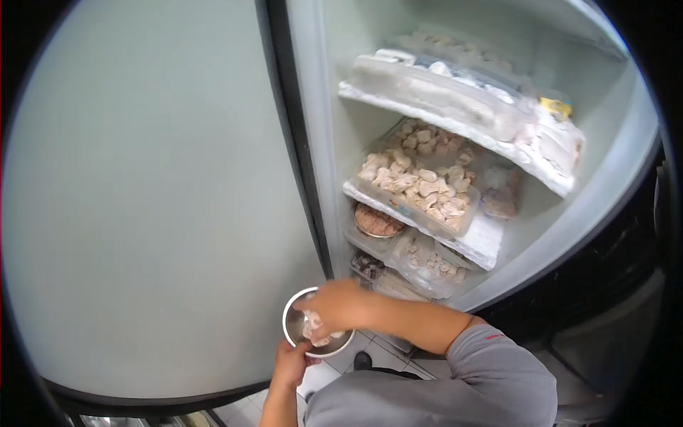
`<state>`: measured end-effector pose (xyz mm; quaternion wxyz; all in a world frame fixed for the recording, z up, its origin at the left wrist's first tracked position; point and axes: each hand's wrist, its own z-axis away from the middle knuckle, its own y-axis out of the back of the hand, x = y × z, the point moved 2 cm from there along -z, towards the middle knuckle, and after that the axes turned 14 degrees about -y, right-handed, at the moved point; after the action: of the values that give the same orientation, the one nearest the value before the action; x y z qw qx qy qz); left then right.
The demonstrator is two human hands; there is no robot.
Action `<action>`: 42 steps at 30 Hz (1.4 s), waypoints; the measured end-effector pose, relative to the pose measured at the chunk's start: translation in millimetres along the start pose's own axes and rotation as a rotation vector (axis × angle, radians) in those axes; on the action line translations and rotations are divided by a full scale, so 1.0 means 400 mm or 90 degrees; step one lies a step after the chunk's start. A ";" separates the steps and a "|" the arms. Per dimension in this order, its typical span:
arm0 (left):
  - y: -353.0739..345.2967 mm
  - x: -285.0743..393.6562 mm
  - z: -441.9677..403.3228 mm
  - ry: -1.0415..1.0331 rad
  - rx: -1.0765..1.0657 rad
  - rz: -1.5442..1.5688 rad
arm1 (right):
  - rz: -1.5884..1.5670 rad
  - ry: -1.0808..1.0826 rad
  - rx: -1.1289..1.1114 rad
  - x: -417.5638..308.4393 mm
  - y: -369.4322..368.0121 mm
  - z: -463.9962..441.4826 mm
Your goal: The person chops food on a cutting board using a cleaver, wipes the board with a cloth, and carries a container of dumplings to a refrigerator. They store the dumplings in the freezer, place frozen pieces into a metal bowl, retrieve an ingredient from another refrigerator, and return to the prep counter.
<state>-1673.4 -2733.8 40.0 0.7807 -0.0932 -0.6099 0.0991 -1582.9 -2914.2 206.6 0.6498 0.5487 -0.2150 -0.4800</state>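
My left hand (290,361) grips the near rim of a round metal bowl (287,329), thumb over the edge. The bowl is held low, in front of the fridge's lower shelves, and tilts a little. My right hand (337,306) reaches down into it from the right, slightly blurred. Its finger and thumb are closed about some pale dumpling-like pieces (314,324). More of these pieces lie at the bottom of the bowl, partly covered by the hand.
An upright freezer stands open, its frosted shelves (455,117) at the right. A clear tub of pale lumps (427,186) sits on the middle shelf; below are a bowl of brownish food (378,221) and a plastic bag (427,260). A large pale door (156,199) fills the left.
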 end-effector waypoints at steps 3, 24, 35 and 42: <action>-0.010 -0.009 0.076 0.036 0.003 -0.031 | 0.032 0.006 0.016 -0.021 -0.121 0.023; 0.468 -0.168 0.713 0.075 0.152 0.012 | 0.029 0.759 0.515 -1.070 -0.208 0.128; 0.734 -0.278 0.972 0.086 0.422 0.084 | 0.484 0.203 0.128 -0.972 -0.378 0.116; 0.815 -0.406 0.978 0.062 0.513 0.241 | 0.137 -0.174 -0.070 -0.755 -0.365 0.276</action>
<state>-2104.7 -2453.9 -105.1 0.7504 0.1036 -0.4575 0.4656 -1863.6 -2701.4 180.7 0.6914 0.4157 -0.3320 -0.4887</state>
